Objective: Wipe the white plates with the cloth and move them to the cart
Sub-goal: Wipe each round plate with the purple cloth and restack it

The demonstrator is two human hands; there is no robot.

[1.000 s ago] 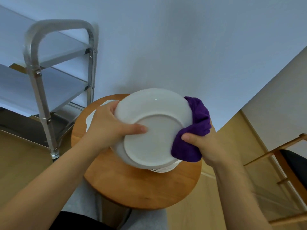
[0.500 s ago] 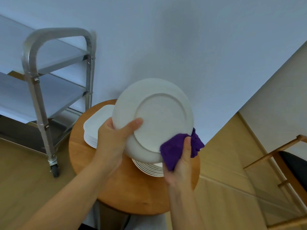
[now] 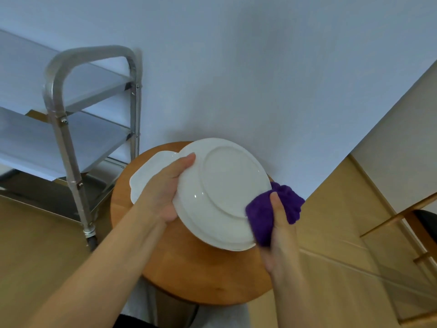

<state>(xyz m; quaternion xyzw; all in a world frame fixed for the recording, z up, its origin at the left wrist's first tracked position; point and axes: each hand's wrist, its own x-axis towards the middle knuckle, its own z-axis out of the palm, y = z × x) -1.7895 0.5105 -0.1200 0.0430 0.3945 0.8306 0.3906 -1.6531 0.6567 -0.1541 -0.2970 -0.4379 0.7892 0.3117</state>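
My left hand [image 3: 163, 189] grips a round white plate [image 3: 222, 192] by its left rim, thumb on the underside, which faces me. The plate is tilted above a round wooden table [image 3: 208, 273]. My right hand [image 3: 280, 235] holds a purple cloth [image 3: 272, 211] against the plate's lower right edge, thumb on top of the cloth. A stack of white squarish plates [image 3: 146, 172] lies on the table's left side, partly hidden behind my left hand. Any plates under the held plate are hidden.
A metal cart [image 3: 71, 129] with shelves and a caster stands to the left of the table, against a pale wall [image 3: 236, 67]. A wooden chair [image 3: 406, 216] with a dark seat is at the right edge. The floor is light wood.
The plate has dropped lower and tilted flatter, now covering the round stack beneath. The cloth hand has shifted to the plate's lower right rim. The view has tipped down slightly.
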